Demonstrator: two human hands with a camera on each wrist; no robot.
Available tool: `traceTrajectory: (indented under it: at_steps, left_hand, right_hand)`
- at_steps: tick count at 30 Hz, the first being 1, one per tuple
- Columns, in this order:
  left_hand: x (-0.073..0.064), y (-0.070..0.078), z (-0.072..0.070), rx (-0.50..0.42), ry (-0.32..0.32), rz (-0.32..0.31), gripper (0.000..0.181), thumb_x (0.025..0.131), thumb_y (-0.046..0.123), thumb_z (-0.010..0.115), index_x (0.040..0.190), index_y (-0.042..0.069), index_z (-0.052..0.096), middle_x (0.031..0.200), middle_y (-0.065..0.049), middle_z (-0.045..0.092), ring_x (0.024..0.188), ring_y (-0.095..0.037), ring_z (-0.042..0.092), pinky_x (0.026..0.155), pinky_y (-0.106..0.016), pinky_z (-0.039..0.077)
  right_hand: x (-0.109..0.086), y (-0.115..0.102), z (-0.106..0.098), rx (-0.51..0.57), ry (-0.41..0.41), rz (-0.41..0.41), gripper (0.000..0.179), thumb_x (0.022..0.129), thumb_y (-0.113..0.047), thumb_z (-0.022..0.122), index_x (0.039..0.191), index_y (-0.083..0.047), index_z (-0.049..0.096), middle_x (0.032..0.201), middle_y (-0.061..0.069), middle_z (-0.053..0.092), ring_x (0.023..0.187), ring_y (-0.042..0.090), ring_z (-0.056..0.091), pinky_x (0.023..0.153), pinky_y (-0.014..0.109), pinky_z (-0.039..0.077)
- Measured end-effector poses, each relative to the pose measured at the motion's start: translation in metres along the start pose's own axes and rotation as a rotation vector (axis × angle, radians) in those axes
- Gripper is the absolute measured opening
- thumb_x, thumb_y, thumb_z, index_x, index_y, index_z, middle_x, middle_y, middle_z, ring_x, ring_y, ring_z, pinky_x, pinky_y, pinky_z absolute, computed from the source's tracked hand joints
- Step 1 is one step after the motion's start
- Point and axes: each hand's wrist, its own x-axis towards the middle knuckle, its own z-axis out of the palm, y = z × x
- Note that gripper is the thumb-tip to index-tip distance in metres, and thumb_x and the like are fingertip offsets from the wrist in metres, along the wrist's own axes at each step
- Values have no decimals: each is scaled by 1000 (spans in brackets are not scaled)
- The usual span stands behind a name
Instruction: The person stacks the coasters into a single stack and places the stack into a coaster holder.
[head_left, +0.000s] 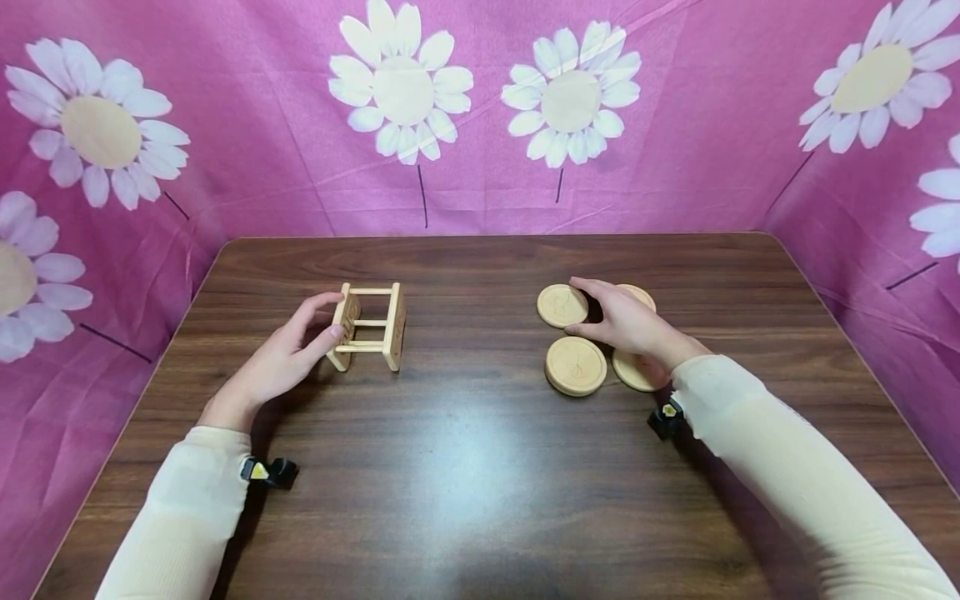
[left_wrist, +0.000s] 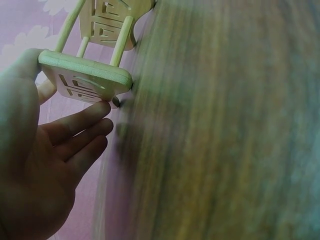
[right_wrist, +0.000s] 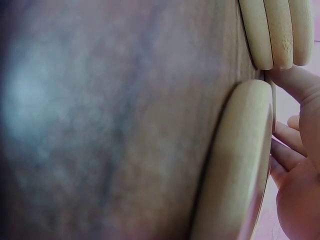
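In the head view, my left hand grips the near side panel of a small wooden coaster holder, thumb and forefinger at its two ends. The left wrist view shows the holder's cut-out panel and rods close up, the other fingers lying loose beneath. My right hand spans a round wooden coaster, thumb at its front rim and forefinger at its back rim. In front of it stands a stack of coasters, three thick in the right wrist view. The held coaster is mostly hidden there.
Another coaster lies behind my right hand, partly covered. One more coaster is under the right wrist, large in the right wrist view. The brown wooden table meets a pink flowered cloth at the back and sides.
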Motion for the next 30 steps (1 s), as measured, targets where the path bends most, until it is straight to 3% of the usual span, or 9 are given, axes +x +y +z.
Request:
traceTrajectory:
  at_steps: [7, 30]
  left_hand:
    - [0, 0, 0, 5, -3, -9, 52, 115, 22, 54, 164, 18, 36, 142, -28, 65, 133, -39, 62, 111, -57, 44]
    - [0, 1, 0, -4, -8, -9, 52, 115, 22, 53, 164, 18, 36, 144, -29, 64, 135, -41, 61, 113, -61, 43]
  right_hand:
    - [0, 1, 0, 2, 2, 3, 81, 95, -24, 84, 158, 9, 45, 159, 33, 51, 148, 49, 50, 125, 59, 38]
    - [-11, 1, -8, 74, 68, 19, 78, 93, -26, 87, 156, 3, 51, 156, 26, 58, 143, 43, 56, 121, 60, 41]
